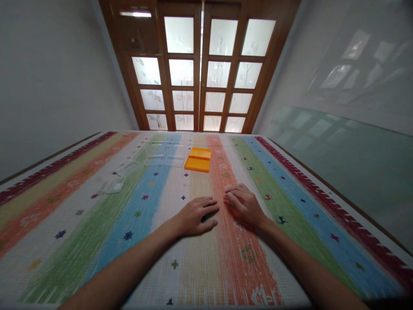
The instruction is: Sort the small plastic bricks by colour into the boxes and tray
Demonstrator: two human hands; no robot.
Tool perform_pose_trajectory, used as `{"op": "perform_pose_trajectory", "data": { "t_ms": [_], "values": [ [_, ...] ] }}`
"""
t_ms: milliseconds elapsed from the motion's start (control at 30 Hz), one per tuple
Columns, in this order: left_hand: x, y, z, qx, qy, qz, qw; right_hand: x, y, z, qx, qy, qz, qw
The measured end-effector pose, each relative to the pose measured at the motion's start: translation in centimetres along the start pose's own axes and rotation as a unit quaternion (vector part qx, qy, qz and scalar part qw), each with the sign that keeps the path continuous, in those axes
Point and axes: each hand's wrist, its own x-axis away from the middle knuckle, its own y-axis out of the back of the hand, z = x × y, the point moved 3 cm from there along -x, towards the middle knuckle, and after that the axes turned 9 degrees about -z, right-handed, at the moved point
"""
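Observation:
My left hand (196, 216) rests low over the striped tablecloth (167, 262), its fingers stretched to the right and the thumb apart from them. A dark patch shows between thumb and fingers; whether it is shadow or a small object I cannot tell. Across a small gap, my right hand (244, 204) has loosely bent fingers pointing left, and nothing can be seen in them. Beyond both hands lies an orange plastic case (198, 164), unfolded flat with its two halves showing.
Left of the case are clear, shallow plastic trays (174, 161). A small transparent item (116, 187) lies nearer on the left. Behind the table stand wooden doors (198, 64) with frosted panes; a wall (51, 77) rises at the left, and a glass panel (322, 129) leans at the right.

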Motion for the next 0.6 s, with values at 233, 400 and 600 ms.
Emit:
{"op": "perform_pose_trajectory", "data": {
  "t_ms": [233, 400, 600],
  "values": [
    [-0.1, -0.1, 0.1, 0.031, 0.012, -0.026, 0.999, 0.3, -0.6, 0.4, -0.011, -0.009, 0.005, 1.0],
    [-0.3, 0.1, 0.0, 0.04, 0.016, -0.025, 0.999, 0.6, -0.9, 0.2, -0.018, -0.014, 0.005, 1.0],
    [-0.5, 2.4, 1.6, 0.0, 0.12, -0.198, 0.973, 0.4, -0.8, 0.0, -0.016, -0.024, 0.008, 1.0]
  ]
}}
